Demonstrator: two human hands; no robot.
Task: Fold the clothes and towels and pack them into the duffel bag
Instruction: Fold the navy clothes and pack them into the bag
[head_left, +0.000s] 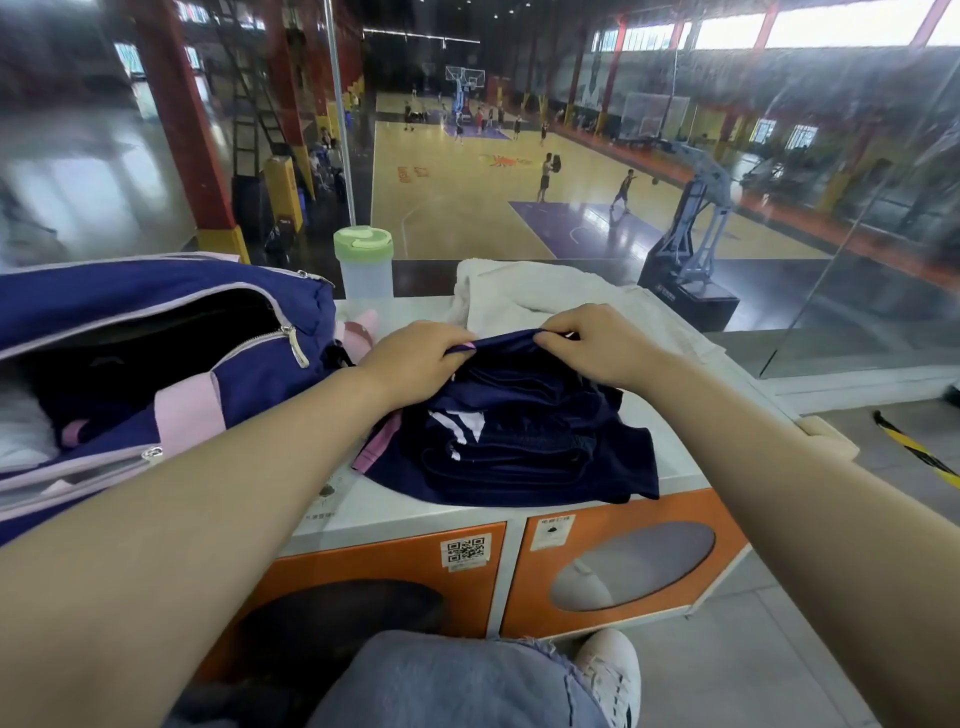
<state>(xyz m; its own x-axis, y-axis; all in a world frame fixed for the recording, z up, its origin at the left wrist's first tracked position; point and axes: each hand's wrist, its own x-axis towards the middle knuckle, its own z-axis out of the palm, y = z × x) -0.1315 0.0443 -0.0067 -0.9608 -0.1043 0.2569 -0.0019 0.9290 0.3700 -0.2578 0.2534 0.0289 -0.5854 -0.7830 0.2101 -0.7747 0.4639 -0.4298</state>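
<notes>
A dark navy garment (524, 441) with white and pink trim lies bunched on the white cabinet top (415, 514). My left hand (415, 364) and my right hand (597, 343) each pinch its far edge, lifted slightly. Behind it lies a white towel (524, 291), partly hidden by my hands. The navy and pink duffel bag (156, 322) stands at the left with its zip open; dark and white items show inside.
A clear bottle with a green lid (363, 265) stands behind the bag's right end. The cabinet has orange doors (613, 566) below. A glass wall runs right behind the cabinet, overlooking a basketball court. My knee (457, 686) and white shoe (613, 670) are below.
</notes>
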